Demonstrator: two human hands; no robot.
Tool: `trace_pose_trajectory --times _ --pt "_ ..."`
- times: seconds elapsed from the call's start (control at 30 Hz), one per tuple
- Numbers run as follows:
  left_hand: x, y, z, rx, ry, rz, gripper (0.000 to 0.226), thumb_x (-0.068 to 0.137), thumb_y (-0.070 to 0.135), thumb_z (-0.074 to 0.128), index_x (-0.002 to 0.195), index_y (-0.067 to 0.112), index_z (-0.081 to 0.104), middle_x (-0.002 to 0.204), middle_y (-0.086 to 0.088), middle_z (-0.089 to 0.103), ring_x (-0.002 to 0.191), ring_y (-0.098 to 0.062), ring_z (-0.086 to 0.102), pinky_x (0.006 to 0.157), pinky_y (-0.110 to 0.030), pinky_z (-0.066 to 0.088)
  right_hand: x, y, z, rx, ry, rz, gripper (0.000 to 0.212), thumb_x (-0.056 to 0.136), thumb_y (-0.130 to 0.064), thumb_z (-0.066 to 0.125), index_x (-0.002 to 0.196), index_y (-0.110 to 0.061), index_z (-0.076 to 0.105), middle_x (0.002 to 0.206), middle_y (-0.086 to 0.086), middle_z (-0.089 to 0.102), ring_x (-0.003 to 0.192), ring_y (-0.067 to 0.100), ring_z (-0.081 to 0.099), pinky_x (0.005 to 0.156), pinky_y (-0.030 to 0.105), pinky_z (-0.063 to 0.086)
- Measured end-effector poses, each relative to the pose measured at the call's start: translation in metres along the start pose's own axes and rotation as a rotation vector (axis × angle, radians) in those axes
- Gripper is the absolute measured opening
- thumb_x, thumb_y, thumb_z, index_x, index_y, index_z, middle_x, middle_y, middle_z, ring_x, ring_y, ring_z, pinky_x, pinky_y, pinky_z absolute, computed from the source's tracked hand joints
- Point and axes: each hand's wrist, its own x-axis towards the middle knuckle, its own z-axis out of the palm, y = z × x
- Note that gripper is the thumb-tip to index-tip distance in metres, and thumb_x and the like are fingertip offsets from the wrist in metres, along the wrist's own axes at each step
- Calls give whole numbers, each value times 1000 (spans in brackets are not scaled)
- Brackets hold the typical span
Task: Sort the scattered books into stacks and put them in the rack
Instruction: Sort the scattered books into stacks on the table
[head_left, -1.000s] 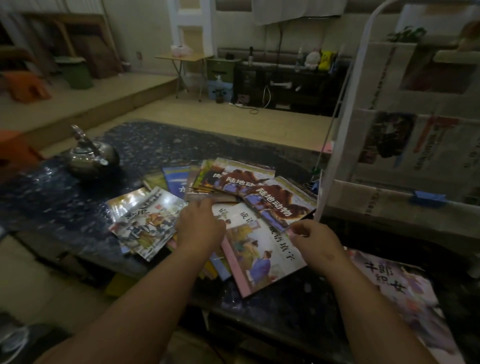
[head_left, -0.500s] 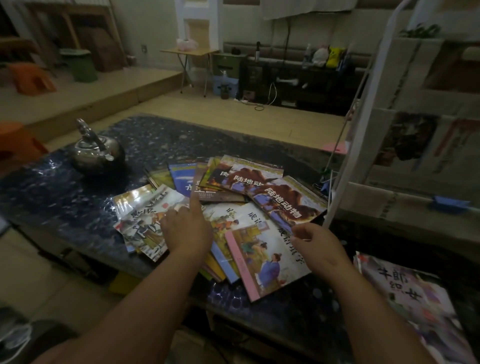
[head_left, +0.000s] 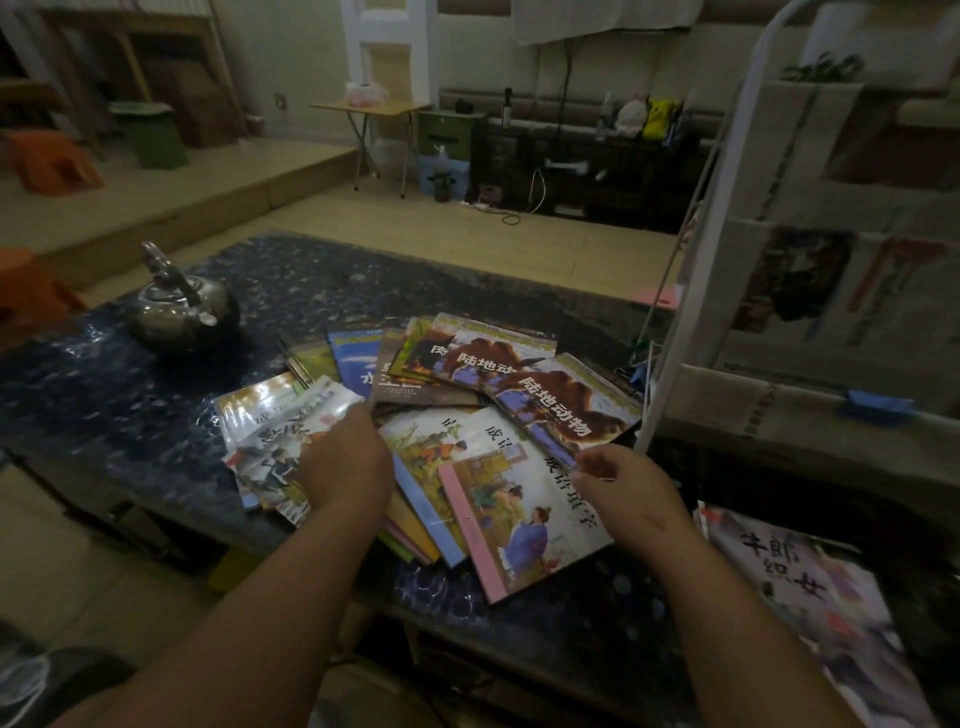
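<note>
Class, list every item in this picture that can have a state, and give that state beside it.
books, scattered, overlapping, unsorted on the table.
camel book, lying atop the others, near corner pinched.
right hand, pinches the camel book's corner.
left hand, rests on the glossy book; hold unclear.
kettle, upright.
rack, standing, newspapers hung on it.

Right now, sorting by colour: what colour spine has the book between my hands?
Pink spine; head view.

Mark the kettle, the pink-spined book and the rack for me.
kettle (head_left: 176, 317): head view, on its steel body.
pink-spined book (head_left: 519, 509): head view, middle of its cover.
rack (head_left: 667, 364): head view, on its white front post.
</note>
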Motion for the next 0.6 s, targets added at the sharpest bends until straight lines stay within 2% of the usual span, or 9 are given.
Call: trace_pose_trajectory --times 0.1,0.2,0.3,0.4,0.5,0.6 --pt "-3 7 -14 -94 181 -1 13 95 14 43 96 14 56 87 -13 66 80 -36 62 62 -35 35 -3 -2 -2 10 -4 -3 29 93 -28 62 121 -23 62 117 -4 59 98 10 52 75 25 40" --pt "-10 18 -26 -218 349 39 18 93 10 49 101 12 65 77 -15 66 72 -37 62 60 -38 39 -5 -3 -5 13 6 -11 27 93 -27 62 120 -23 63 117 -4 61 100 11 54 79 26 40" --pt "-11 21 -24 -297 527 205 29 87 10 44 97 9 71 64 -15 62 55 -37 57 52 -36 39 -7 -3 -8 20 21 -16 24 92 -25 63 115 -23 65 114 -2 64 98 12 56 78 27 41" --pt "-13 26 -20 -358 642 424 31 85 3 49 105 9 72 68 -13 63 58 -35 56 53 -36 40 -7 -4 -9 41 26 -22 23 91 -26 63 114 -22 65 112 -3 64 97 12 56 78 26 40" --pt "-29 39 -16 -422 628 670 28 83 4 54 105 9 72 76 -11 68 68 -29 57 63 -36 39 -8 -7 -11 134 59 2 25 92 -30 61 117 -26 62 108 -3 63 96 15 59 77 31 46" --pt "-46 50 -6 -431 500 796 29 84 16 50 102 9 73 84 -9 71 73 -30 63 71 -36 41 -7 -10 -11 365 76 72 25 97 -30 54 122 -31 55 106 2 64 91 19 65 87 45 54"
